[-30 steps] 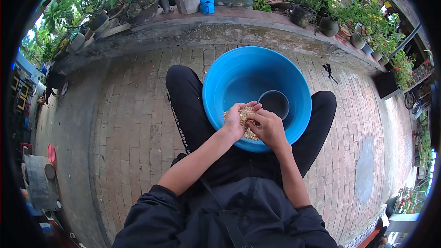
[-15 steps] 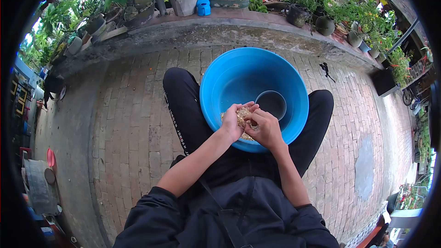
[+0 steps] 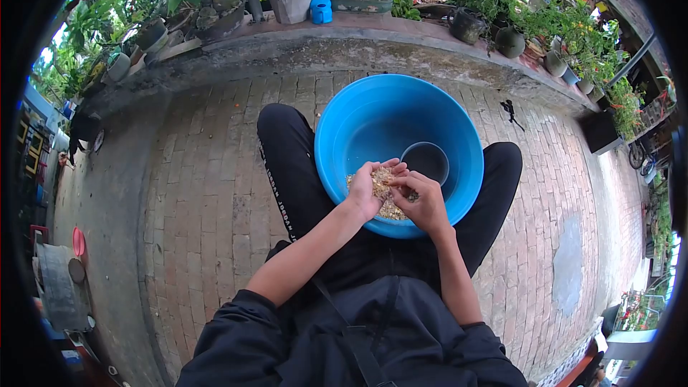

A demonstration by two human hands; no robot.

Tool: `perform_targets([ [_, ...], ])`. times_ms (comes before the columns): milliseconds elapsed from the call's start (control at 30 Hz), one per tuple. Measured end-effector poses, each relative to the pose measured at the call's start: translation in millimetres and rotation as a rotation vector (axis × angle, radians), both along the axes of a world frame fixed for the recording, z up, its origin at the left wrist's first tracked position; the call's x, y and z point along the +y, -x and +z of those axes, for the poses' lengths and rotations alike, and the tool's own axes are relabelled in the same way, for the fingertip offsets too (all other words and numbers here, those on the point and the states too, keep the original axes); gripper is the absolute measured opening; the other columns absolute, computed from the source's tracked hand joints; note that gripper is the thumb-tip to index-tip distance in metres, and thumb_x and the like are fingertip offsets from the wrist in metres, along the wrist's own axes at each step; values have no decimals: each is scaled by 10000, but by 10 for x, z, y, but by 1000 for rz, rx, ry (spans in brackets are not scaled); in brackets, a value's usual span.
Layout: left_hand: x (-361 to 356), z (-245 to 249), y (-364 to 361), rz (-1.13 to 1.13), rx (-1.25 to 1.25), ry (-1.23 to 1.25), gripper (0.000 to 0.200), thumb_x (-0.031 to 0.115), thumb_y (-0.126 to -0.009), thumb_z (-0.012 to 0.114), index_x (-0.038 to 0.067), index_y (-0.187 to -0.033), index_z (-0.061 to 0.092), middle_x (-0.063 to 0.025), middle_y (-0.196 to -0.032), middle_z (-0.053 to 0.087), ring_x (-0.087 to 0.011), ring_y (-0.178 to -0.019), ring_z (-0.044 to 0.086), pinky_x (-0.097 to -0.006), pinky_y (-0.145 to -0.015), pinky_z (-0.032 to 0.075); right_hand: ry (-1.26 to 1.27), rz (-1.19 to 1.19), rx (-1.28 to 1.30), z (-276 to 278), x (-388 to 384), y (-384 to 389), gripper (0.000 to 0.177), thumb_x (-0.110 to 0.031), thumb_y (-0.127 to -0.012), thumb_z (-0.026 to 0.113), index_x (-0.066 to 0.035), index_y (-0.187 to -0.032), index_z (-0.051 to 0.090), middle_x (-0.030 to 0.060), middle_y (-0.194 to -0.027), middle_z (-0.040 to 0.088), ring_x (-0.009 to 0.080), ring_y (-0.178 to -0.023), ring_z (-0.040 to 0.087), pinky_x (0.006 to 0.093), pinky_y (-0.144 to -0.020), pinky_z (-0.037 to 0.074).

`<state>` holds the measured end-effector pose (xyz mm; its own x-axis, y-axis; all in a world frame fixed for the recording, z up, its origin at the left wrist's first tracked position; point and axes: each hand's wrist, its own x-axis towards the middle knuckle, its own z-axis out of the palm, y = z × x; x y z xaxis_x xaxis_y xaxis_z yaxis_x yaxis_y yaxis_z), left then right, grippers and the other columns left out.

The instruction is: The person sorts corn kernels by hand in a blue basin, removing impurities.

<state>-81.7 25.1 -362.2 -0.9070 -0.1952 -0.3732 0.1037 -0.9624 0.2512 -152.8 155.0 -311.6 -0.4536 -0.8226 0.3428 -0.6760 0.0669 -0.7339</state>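
Note:
A big round blue basin (image 3: 373,115) stands between my knees. Inside it, at the near side, lies a heap of pale tan, grain-like bits (image 3: 391,211). My left hand (image 3: 365,192) is cupped palm up over this heap and holds a handful of the same bits. Close beside it, my right hand (image 3: 424,203) has thumb and fingers pinched together at the edge of the handful; whatever is between them is too small to make out. A dark round bowl (image 3: 428,160) sits in the basin just beyond my right hand.
Brick paving (image 3: 208,222) surrounds me. Ahead runs a low concrete ledge (image 3: 344,54) with potted plants and a small blue watering can (image 3: 321,10). A dark object (image 3: 511,113) lies on the bricks to the right. A red dish (image 3: 78,241) is at far left.
My right fingers have drawn slightly back from the left palm, showing more of the bits below. The left hand keeps its cupped hold. The whole view has shifted a little.

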Motion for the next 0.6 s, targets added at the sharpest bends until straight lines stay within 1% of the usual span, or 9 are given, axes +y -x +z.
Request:
perform_targets([
  [133, 8, 7, 2, 13, -22, -4, 420, 217, -941, 281, -4, -1206, 520, -161, -1168, 630, -297, -1101, 587, -431, -995, 451, -33, -10, 27, -29, 10, -2, 136, -33, -752, 714, -10, -884, 694, 92, -755, 602, 182, -633, 598, 287, -607, 487],
  [200, 9, 17, 2, 13, -23, 6, 422, 217, -941, 281, -5, -1209, 520, -162, -1169, 630, -297, -1103, 586, -432, -999, 448, -56, 11, 89, -67, -19, -5, 144, -58, -727, 727, -29, -865, 696, 85, -759, 608, 210, -654, 607, 312, -619, 494],
  [233, 13, 24, 4, 10, -33, 18, 424, 217, -940, 283, -6, -1213, 518, -163, -1171, 629, -296, -1105, 585, -431, -1001, 447, -56, 11, 89, -67, -37, -14, 144, -58, -727, 727, -29, -865, 696, 85, -759, 608, 210, -654, 607, 312, -619, 494],
  [300, 12, 37, 6, 8, -42, 31, 425, 216, -939, 284, -7, -1216, 517, -164, -1173, 628, -294, -1106, 585, -430, -1003, 446, -56, -4, 288, -69, -74, -34, 133, -133, -703, 722, -68, -815, 693, 75, -777, 628, 264, -693, 616, 370, -637, 487],
  [400, 9, 57, 8, -1, -60, 48, 429, 216, -939, 285, -7, -1224, 515, -164, -1178, 627, -292, -1111, 584, -428, -1008, 443, -33, -10, 302, -89, -88, -39, 126, -142, -696, 720, -74, -798, 690, 75, -780, 632, 276, -700, 611, 377, -645, 475],
  [433, 11, 59, 9, 2, -62, 43, 428, 216, -938, 285, -8, -1220, 517, -164, -1177, 627, -293, -1114, 583, -429, -1011, 441, -33, -10, 301, -86, -85, -35, 126, -142, -696, 720, -74, -798, 690, 75, -780, 632, 276, -700, 611, 377, -645, 475],
  [500, 4, 47, 7, 3, -65, 39, 428, 215, -937, 285, -10, -1217, 519, -165, -1177, 627, -294, -1116, 582, -430, -1015, 440, -24, -8, 301, -76, -69, -19, 156, -93, -688, 734, -54, -835, 699, 77, -758, 613, 240, -680, 609, 337, -631, 494],
  [533, -6, 37, 9, 3, -64, 30, 427, 212, -937, 283, -12, -1211, 521, -165, -1172, 628, -296, -1110, 586, -432, -1011, 445, -24, -9, 301, -72, -66, -11, 156, -93, -688, 734, -54, -835, 699, 77, -758, 613, 240, -680, 609, 337, -631, 494],
  [600, -17, 20, 23, -2, -57, 22, 426, 209, -938, 280, -15, -1206, 523, -165, -1168, 628, -297, -1105, 589, -435, -1006, 450, -4, -7, 158, -48, -46, 16, 136, -50, -697, 725, -29, -828, 693, 80, -746, 609, 202, -633, 597, 303, -591, 482],
])
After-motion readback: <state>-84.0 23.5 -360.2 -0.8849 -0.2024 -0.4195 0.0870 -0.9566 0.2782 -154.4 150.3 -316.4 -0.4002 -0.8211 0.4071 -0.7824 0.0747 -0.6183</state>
